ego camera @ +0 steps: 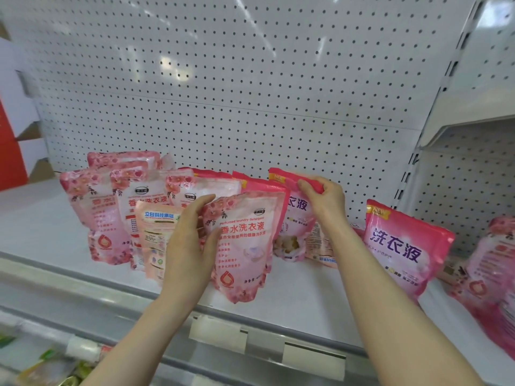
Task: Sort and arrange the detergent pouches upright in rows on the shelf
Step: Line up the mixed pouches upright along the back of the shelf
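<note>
Several pink detergent pouches stand on a white shelf (301, 296). My left hand (189, 246) grips the left edge of a light pink floral pouch (245, 243) at the front, holding it upright. My right hand (323, 199) pinches the top edge of a deeper pink pouch (295, 218) just behind it. Left of my hands stand more floral pouches (94, 215), one of them turned back side out (156, 235). Another deep pink pouch (404, 246) leans at the right, apart from both hands.
A white pegboard wall (250, 79) backs the shelf. More pink pouches (496, 268) lie at the far right edge. Price-tag holders (217, 332) line the shelf's front rail. A lower shelf with green packets (47, 366) shows at bottom left.
</note>
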A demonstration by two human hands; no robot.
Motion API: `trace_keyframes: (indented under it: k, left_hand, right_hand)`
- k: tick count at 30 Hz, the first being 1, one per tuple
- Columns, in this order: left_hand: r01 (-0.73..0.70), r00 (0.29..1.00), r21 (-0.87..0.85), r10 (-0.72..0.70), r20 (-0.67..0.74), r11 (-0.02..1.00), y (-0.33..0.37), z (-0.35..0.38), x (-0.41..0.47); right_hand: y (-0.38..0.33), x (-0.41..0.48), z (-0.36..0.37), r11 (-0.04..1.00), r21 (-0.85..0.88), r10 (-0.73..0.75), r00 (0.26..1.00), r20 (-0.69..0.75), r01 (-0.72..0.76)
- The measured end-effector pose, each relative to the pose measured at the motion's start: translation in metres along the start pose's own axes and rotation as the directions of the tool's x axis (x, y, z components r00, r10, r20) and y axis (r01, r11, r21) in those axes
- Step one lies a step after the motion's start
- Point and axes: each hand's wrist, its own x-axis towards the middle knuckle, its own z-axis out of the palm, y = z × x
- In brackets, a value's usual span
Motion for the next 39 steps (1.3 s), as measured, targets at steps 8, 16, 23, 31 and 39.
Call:
trace_keyframes:
  k: [8,16,23,31,39]
  left_hand:
    - [-0.17,0.977,0.164,0.188,-0.102,0.972,0.013,0.0,-0.004]
    - [-0.487,0.869,0.106,0.493,-0.046,0.867,0.055,0.042,-0.026]
    - [-0.334,0.913,0.0,0.323,0.249,0.943,0.076,0.094,-0.051]
    - [-0.232,0.941,0.198,0.168,0.293,0.952,0.062,0.105,-0.072]
    - [-0.146,0.949,0.342,0.035,0.312,0.928,0.042,0.103,-0.08]
  right_hand:
    - [-0.036,-0.037,-0.038,0.955,-0.218,-0.207,0.978,-0.002,0.202]
    - [-0.023,-0.096,-0.159,0.626,-0.78,-0.274,0.933,-0.235,-0.012]
    - [-0.002,-0.08,-0.171,0.91,-0.382,-0.167,0.986,0.017,0.161]
    - [-0.006,-0.046,-0.106,0.968,-0.083,-0.219,0.96,0.176,0.236]
    - [0.01,-0.035,-0.075,0.973,0.137,-0.221,0.924,0.313,0.187]
